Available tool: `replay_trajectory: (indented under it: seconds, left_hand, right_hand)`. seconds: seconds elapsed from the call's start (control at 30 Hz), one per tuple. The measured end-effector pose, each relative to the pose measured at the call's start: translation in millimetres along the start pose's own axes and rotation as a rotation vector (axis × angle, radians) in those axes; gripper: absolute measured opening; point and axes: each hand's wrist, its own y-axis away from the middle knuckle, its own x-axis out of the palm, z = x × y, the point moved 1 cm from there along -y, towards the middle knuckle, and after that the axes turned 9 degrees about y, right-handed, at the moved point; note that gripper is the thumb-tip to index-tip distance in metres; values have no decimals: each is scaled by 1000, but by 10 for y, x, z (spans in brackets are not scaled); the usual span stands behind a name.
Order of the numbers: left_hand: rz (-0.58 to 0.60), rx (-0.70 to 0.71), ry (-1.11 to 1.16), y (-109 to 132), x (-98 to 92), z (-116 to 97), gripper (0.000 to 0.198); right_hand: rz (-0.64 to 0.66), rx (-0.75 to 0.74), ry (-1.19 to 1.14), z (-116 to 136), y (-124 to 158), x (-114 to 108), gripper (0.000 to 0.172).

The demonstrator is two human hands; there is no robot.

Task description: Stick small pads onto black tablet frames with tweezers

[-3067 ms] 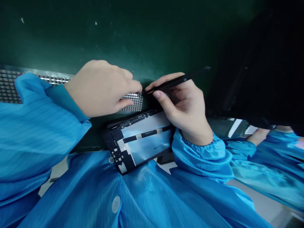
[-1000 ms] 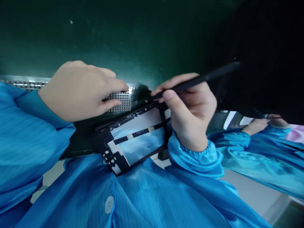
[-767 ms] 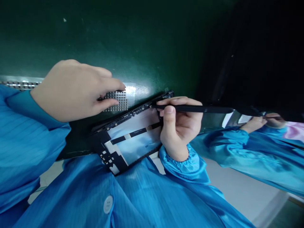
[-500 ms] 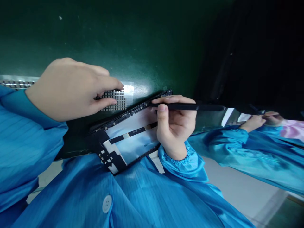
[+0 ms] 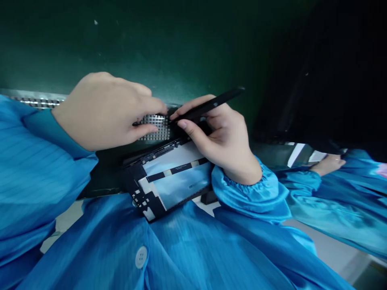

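Note:
My left hand (image 5: 111,112) rests over a sheet of small square pieces (image 5: 160,128), thumb and forefinger on it, with the fingertips partly hidden. In my right hand (image 5: 220,137) a black pen-like tool (image 5: 211,105) is pinched, its tip down at the sheet's right edge beside my left fingertips. Below both hands a dark device frame with a pale blue panel (image 5: 178,187) lies tilted at the table's near edge, a black strip across it. My right hand and wrist cover its upper right part.
The green table (image 5: 136,44) stretches out beyond the hands. Another strip of small pieces (image 5: 39,100) lies at the left. Dark material (image 5: 332,80) fills the upper right. At the right, another person's hand (image 5: 328,164) is near a white sheet.
My right hand has moved from over the device up and left to the sheet, and the tool now slants upward. The device is less covered. The whole view has shifted slightly.

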Motion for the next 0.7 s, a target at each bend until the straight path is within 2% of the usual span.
replay_trajectory:
  seconds: [0.23, 0.37, 0.43, 0.5, 0.6, 0.7]
  left_hand:
    - [-39, 59, 12, 28, 47, 117, 43]
    - [-74, 152, 2, 53, 77, 177, 57]
    - [-53, 138, 3, 58, 81, 180, 65]
    - [-29, 97, 27, 57, 80, 181, 65]
    - [-22, 75, -5, 48, 75, 216, 59]
    - [-101, 90, -83, 62, 63, 245, 62]
  right_hand:
    - [-3, 4, 13, -15, 63, -13, 20]
    - [5, 4, 36, 5, 22, -7, 20]
    - [17, 14, 18, 6, -14, -3, 24]
    - [18, 32, -50, 4, -30, -19, 29]
    - [-109, 117, -240, -5, 92, -111, 32]
    - [-356, 234, -389, -17, 494, -234, 23]
